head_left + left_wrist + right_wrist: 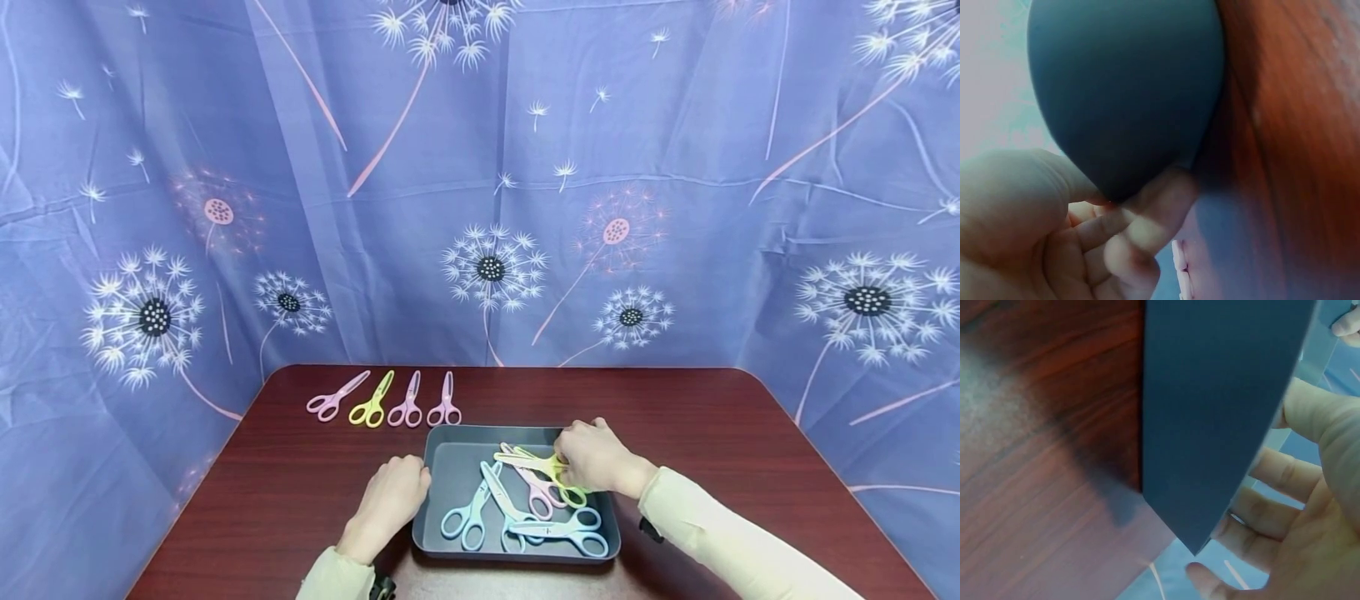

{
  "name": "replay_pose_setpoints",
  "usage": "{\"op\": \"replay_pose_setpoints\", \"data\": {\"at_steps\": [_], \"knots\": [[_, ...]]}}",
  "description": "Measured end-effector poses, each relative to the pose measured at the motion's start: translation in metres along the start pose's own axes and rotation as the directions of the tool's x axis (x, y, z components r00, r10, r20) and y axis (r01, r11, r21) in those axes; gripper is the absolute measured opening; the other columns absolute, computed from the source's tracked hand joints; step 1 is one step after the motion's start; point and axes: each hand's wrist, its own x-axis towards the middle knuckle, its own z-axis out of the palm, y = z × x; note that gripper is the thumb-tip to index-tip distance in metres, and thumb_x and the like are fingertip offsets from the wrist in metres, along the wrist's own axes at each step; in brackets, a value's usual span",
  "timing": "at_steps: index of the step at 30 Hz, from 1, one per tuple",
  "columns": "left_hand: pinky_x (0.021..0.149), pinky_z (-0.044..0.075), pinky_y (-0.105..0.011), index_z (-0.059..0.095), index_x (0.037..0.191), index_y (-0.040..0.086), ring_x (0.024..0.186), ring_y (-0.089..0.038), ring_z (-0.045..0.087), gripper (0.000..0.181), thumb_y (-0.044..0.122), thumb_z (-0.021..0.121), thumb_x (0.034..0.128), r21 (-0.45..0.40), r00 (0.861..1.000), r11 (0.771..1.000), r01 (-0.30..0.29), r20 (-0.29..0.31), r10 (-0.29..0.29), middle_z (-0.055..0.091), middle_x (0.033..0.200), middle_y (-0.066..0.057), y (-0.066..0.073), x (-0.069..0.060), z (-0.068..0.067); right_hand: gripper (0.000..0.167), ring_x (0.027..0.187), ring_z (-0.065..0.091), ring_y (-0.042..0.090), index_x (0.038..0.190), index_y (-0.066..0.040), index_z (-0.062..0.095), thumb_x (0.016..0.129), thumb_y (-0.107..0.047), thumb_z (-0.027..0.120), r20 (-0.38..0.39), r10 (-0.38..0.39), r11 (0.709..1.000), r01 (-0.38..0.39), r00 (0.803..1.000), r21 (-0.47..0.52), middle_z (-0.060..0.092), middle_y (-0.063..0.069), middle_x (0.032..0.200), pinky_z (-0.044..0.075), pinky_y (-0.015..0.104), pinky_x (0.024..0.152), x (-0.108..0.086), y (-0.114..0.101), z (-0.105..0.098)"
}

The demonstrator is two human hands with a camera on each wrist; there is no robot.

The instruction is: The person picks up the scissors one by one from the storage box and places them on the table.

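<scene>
A dark grey tray (450, 435) on the table holds blue scissors (468, 518), more blue scissors (577, 532), pink scissors (538, 492) and yellow scissors (543, 465), some overlapping. My left hand (392, 502) grips the tray's left end; the left wrist view shows thumb and fingers (1157, 212) at the grey wall (1125, 94). My right hand (597, 458) reaches over the right wall and pinches the yellow scissors by a handle, though its fingertips are partly hidden. From the right wrist, the tray wall (1216, 412) covers part of the fingers (1266, 512).
Behind the tray to the left, pink scissors (324, 406), yellow scissors (369, 410) and two more pairs of pink scissors (406, 412) lie in a row, blades away from me. The dark red table (712, 417) ends at a blue dandelion-print curtain (420, 233).
</scene>
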Motion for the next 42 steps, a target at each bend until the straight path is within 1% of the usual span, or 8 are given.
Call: {"op": "replay_pose_setpoints", "data": {"at_steps": [6,11,15,22,28,34,38,42], "knots": [[0.049,0.039,-0.035,0.055,0.063,0.012,0.048,-0.016,0.045,0.029,0.012,0.058,0.0925,-0.008,1.0,1.0,0.0,0.006,0.0,0.044,0.054,0.001,0.0,-0.001,0.0,0.027,0.07,0.048,0.014,0.061,-0.023,0.058,0.067,-0.025,0.084,-0.077,-0.074,0.997,0.073,0.994,-0.02,0.045,-0.013,0.061,0.035,0.046,0.069,-0.002,0.001,-0.002],[0.05,0.039,-0.035,0.053,0.062,0.013,0.048,-0.016,0.045,0.031,0.013,0.057,0.093,-0.006,1.0,1.0,0.01,0.014,-0.01,0.044,0.053,0.001,-0.001,0.001,0.002,0.019,0.076,0.05,0.012,0.071,-0.021,0.068,0.065,-0.025,0.085,-0.133,-0.129,0.992,0.13,0.983,-0.007,0.055,-0.012,0.072,0.037,0.049,0.075,-0.002,0.005,-0.007],[0.05,0.039,-0.036,0.053,0.062,0.013,0.049,-0.016,0.045,0.031,0.014,0.057,0.0927,-0.003,1.0,1.0,0.003,0.011,-0.003,0.044,0.053,0.001,-0.003,0.003,0.004,0.017,0.081,0.054,0.013,0.077,-0.019,0.071,0.065,-0.023,0.083,-0.184,-0.138,0.99,0.141,0.973,0.005,0.061,-0.011,0.079,0.038,0.049,0.077,-0.001,0.008,-0.013],[0.049,0.038,-0.035,0.054,0.063,0.013,0.048,-0.016,0.044,0.03,0.013,0.057,0.0929,-0.02,1.0,1.0,0.003,0.018,-0.002,0.044,0.053,0.001,-0.002,0.002,0.005,0.013,0.079,0.054,0.013,0.071,-0.021,0.066,0.067,-0.021,0.078,-0.27,-0.123,0.991,0.131,0.955,0.011,0.064,-0.008,0.083,0.035,0.042,0.068,0.007,0.01,-0.022],[0.05,0.038,-0.035,0.055,0.064,0.012,0.048,-0.016,0.044,0.029,0.013,0.057,0.093,-0.02,1.0,1.0,0.012,0.02,-0.011,0.044,0.054,0.001,-0.003,0.0,0.003,0.016,0.074,0.05,0.012,0.068,-0.024,0.063,0.066,-0.023,0.079,-0.324,-0.072,0.997,0.08,0.943,0.01,0.061,-0.011,0.077,0.034,0.04,0.064,0.023,0.009,-0.028],[0.048,0.038,-0.035,0.052,0.061,0.013,0.047,-0.016,0.044,0.032,0.012,0.057,0.0924,-0.017,1.0,1.0,-0.005,-0.001,0.005,0.043,0.053,0.001,-0.003,0.0,0.002,0.013,0.081,0.055,0.018,0.076,-0.017,0.072,0.069,-0.023,0.081,-0.324,0.061,0.997,-0.04,0.944,0.073,0.067,-0.005,0.083,0.037,0.046,0.071,0.045,0.004,-0.029],[0.049,0.038,-0.035,0.052,0.06,0.014,0.048,-0.016,0.044,0.032,0.012,0.058,0.092,-0.012,1.0,1.0,-0.014,0.002,0.014,0.043,0.052,0.001,-0.003,0.0,0.003,0.015,0.083,0.056,0.021,0.077,-0.016,0.073,0.068,-0.024,0.081,-0.335,0.173,0.983,-0.142,0.926,0.115,0.066,-0.004,0.081,0.037,0.048,0.073,0.061,0.001,-0.028],[0.049,0.039,-0.036,0.053,0.061,0.013,0.048,-0.017,0.045,0.031,0.012,0.058,0.0917,-0.012,1.0,1.0,-0.012,-0.005,0.012,0.043,0.053,0.001,-0.003,0.001,0.002,0.014,0.081,0.055,0.023,0.076,-0.017,0.072,0.068,-0.026,0.08,-0.349,0.269,0.96,-0.222,0.898,0.168,0.064,-0.003,0.077,0.037,0.049,0.073,0.081,-0.003,-0.027]]}}
